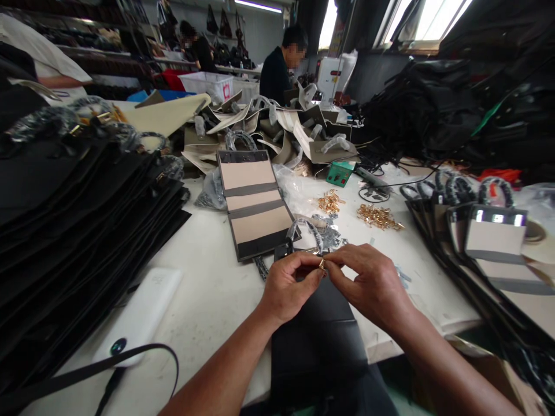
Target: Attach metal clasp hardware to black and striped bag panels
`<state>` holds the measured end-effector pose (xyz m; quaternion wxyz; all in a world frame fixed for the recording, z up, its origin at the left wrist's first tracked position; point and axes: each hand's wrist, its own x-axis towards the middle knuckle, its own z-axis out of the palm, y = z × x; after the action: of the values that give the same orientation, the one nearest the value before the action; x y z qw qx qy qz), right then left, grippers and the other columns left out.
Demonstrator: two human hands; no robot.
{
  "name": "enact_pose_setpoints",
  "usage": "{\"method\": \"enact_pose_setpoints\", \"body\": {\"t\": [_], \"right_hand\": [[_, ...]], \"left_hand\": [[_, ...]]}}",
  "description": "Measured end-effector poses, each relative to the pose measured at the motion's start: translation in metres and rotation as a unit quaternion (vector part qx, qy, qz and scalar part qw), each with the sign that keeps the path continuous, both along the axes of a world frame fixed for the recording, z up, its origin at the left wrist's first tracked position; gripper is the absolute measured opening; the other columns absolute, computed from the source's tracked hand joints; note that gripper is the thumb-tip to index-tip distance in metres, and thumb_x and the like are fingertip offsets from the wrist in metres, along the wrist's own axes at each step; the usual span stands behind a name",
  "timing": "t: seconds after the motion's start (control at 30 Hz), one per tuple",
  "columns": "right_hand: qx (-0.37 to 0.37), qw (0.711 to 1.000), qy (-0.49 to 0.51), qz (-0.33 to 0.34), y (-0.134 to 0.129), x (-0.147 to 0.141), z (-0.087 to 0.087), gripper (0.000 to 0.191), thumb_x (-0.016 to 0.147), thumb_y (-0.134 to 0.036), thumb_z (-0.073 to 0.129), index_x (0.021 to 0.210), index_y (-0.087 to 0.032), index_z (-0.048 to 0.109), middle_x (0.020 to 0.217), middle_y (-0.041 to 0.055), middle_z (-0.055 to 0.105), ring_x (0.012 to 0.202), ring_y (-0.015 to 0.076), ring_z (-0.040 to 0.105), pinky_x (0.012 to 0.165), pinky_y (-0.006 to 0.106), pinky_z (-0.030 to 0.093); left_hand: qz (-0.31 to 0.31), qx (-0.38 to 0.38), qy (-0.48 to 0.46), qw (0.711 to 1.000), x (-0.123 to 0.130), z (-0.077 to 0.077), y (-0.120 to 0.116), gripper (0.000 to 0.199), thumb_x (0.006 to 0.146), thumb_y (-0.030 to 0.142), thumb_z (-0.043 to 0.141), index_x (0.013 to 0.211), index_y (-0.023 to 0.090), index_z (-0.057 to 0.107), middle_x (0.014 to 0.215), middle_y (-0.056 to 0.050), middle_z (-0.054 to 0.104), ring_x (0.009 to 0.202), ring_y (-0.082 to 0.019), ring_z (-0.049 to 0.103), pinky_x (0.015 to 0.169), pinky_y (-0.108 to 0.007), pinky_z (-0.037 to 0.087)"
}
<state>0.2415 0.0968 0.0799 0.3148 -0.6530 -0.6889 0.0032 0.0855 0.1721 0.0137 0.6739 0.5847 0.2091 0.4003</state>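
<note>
My left hand and my right hand meet over a black bag panel that hangs toward me over the table's front edge. Between their fingertips is a small gold metal fitting, pinched from both sides; its exact shape is too small to tell. Just behind the fingers rises the panel's handle, wrapped in clear plastic. Farther back lies another bag panel, beige and grey with a black border, its wrapped handle pointing away from me.
Gold fittings lie in two piles, one beside the other. Stacked black panels fill the left, near a white power bank with a cable. More bag panels lean at right. A green box stands behind; people work beyond.
</note>
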Motion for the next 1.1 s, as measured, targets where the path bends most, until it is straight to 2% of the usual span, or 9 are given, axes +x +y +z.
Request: {"method": "enact_pose_setpoints", "body": {"t": [0.13, 0.4, 0.6, 0.83, 1.1], "right_hand": [[0.014, 0.999, -0.044, 0.015, 0.003, 0.003, 0.002, 0.014, 0.091, -0.018, 0.063, 0.086, -0.025, 0.074, 0.082, -0.0002, 0.076, 0.073, 0.0174, 0.067, 0.076, 0.035, 0.043], [-0.025, 0.979, -0.18, 0.087, 0.007, 0.014, 0.013, 0.02, 0.098, -0.022, 0.055, 0.089, -0.02, 0.072, 0.076, 0.004, 0.07, 0.071, 0.0184, 0.062, 0.073, 0.035, 0.04], [-0.033, 0.968, -0.204, 0.143, 0.01, 0.02, 0.014, 0.023, 0.101, -0.022, 0.05, 0.089, -0.019, 0.069, 0.075, 0.0037, 0.068, 0.069, 0.018, 0.059, 0.071, 0.035, 0.038], [-0.033, 0.974, -0.175, 0.139, 0.009, 0.022, 0.009, 0.022, 0.1, -0.022, 0.05, 0.087, -0.02, 0.068, 0.073, 0.0035, 0.066, 0.069, 0.0182, 0.058, 0.068, 0.033, 0.039], [-0.03, 0.978, -0.176, 0.104, 0.008, 0.017, 0.001, 0.023, 0.099, -0.019, 0.05, 0.082, -0.02, 0.065, 0.071, 0.0022, 0.064, 0.065, 0.0174, 0.057, 0.065, 0.033, 0.037]], "left_hand": [[0.006, 0.024, 0.006, 1.0, -0.001, 0.002, 0.001, 0.017, 0.087, 0.029, 0.076, 0.101, 0.018, 0.077, 0.102, -0.007, 0.076, 0.093, -0.02, 0.071, 0.084, -0.028, 0.056], [0.018, 0.062, 0.014, 0.998, 0.0, 0.002, 0.001, 0.014, 0.087, 0.025, 0.075, 0.1, 0.019, 0.077, 0.099, -0.006, 0.075, 0.09, -0.019, 0.071, 0.081, -0.027, 0.056], [0.02, 0.064, 0.019, 0.998, 0.0, 0.002, 0.0, 0.012, 0.088, 0.022, 0.074, 0.099, 0.019, 0.077, 0.099, -0.006, 0.075, 0.089, -0.018, 0.071, 0.081, -0.026, 0.056], [0.026, 0.085, 0.032, 0.995, 0.0, 0.001, 0.001, 0.013, 0.087, 0.022, 0.073, 0.099, 0.019, 0.078, 0.098, -0.007, 0.076, 0.091, -0.02, 0.071, 0.081, -0.029, 0.056], [0.06, 0.103, 0.027, 0.993, 0.0, 0.004, 0.001, 0.013, 0.084, 0.018, 0.075, 0.096, 0.02, 0.08, 0.096, -0.006, 0.076, 0.09, -0.02, 0.071, 0.084, -0.03, 0.055]]}}
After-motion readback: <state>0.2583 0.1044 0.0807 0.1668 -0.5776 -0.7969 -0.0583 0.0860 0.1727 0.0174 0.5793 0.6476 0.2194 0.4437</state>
